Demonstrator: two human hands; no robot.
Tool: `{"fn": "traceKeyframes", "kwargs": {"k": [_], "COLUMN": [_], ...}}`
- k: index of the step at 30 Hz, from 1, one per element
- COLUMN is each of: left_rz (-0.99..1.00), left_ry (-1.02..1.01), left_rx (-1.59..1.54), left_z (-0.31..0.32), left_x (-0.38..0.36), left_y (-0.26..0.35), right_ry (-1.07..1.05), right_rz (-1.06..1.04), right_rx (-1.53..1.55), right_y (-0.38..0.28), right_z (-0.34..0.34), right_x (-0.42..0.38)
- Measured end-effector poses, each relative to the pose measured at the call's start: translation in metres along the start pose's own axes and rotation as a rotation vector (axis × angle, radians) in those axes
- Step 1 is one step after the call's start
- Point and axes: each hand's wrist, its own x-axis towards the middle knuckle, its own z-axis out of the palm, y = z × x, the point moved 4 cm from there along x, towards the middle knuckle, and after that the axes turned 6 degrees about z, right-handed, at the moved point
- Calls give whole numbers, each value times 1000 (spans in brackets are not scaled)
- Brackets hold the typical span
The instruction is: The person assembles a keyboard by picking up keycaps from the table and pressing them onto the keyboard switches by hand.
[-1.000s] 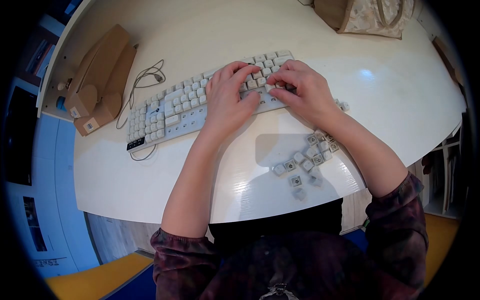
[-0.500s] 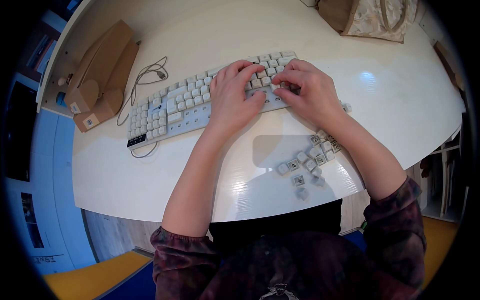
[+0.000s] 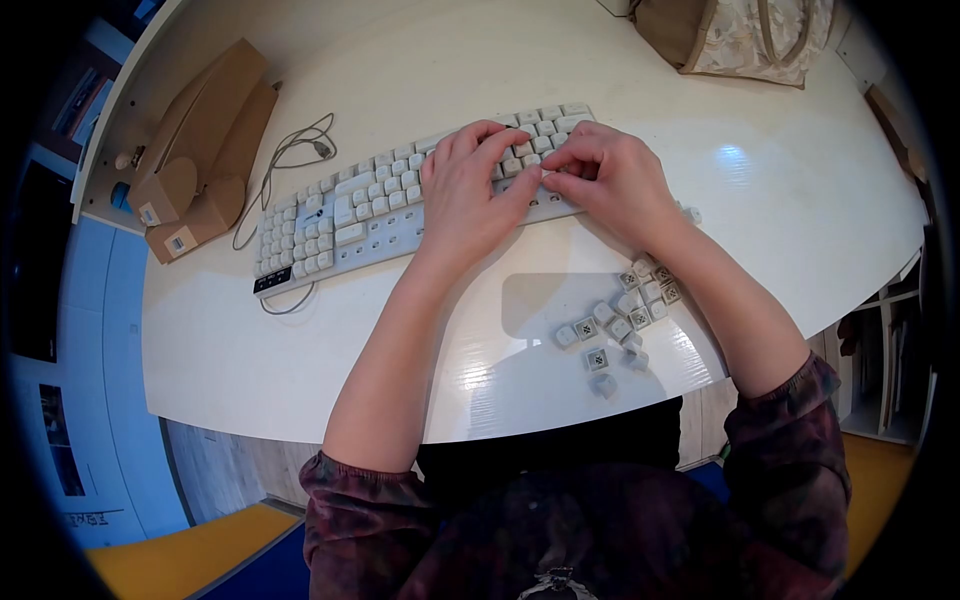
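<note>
A white keyboard (image 3: 375, 200) lies at a slant on the white desk, its near rows bare of several keycaps. My left hand (image 3: 470, 185) rests over its middle, fingers spread on the keys, the thumb stretched toward my right hand. Over the right part of the keyboard, my right hand (image 3: 610, 180) is pinched, thumb against forefinger, beside the left thumb tip. A small pale piece, seemingly a keycap (image 3: 546, 172), shows between its fingertips. Loose keycaps (image 3: 597, 359), some upside down, lie scattered on the desk near my right forearm.
A cardboard box (image 3: 205, 160) stands at the left, with a grey cable (image 3: 268, 180) beside it. At the back right sits a patterned bag (image 3: 745, 40). The white desk (image 3: 270, 370) has a curved front edge. Shelves (image 3: 880, 370) are at the right.
My right hand's fingertips have shifted slightly left and up, away from the bare key row. My left thumb has moved up and right, close to them.
</note>
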Motion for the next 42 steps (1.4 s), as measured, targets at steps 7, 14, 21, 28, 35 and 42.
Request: {"fn": "traceKeyframes", "kwargs": {"k": [7, 14, 21, 28, 35, 42], "left_rz": [8, 6, 6, -15, 12, -35], "left_ry": [13, 15, 49, 35, 84, 64], "left_rx": [0, 9, 33, 20, 34, -2], "left_z": [0, 0, 1, -1, 1, 2], "left_x": [0, -1, 0, 2, -1, 1], "left_y": [1, 1, 3, 1, 5, 1], "right_ry": [4, 41, 9, -106, -159, -177], "right_rz": [-31, -79, -37, 69, 93, 111], "right_rx": [32, 12, -19, 42, 353, 420], "right_y": [-1, 1, 1, 6, 18, 18], "right_z": [-2, -2, -4, -5, -3, -4], "right_x": [-4, -3, 0, 7, 6, 6]}}
